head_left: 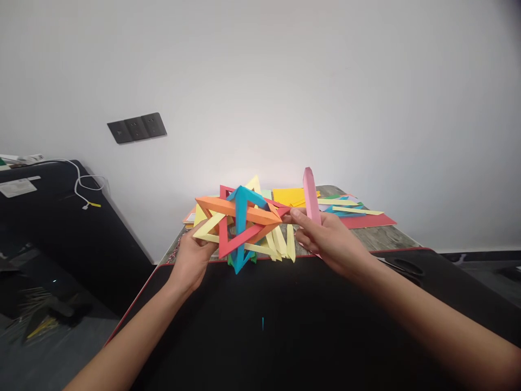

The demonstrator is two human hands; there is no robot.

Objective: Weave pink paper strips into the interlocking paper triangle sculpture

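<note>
A star-shaped model of interlocked folded paper strips [241, 214], in blue, orange, red and pale yellow, is held up above the table. Its left side rests in my left hand [194, 255], whose fingers are closed round the pale yellow corner and partly hidden behind it. At the model's right tip, my right hand [321, 233] pinches a red point between thumb and forefinger. A pink folded strip [311, 193] stands upright within the same hand, its lower end hidden behind the fingers.
Behind the model, yellow paper [288, 196], a red sheet [368, 220] and several coloured strips lie on the table. A black mat [285, 326] covers the front, bearing a tiny blue scrap [262, 323]. Scissors [401, 266] lie at right.
</note>
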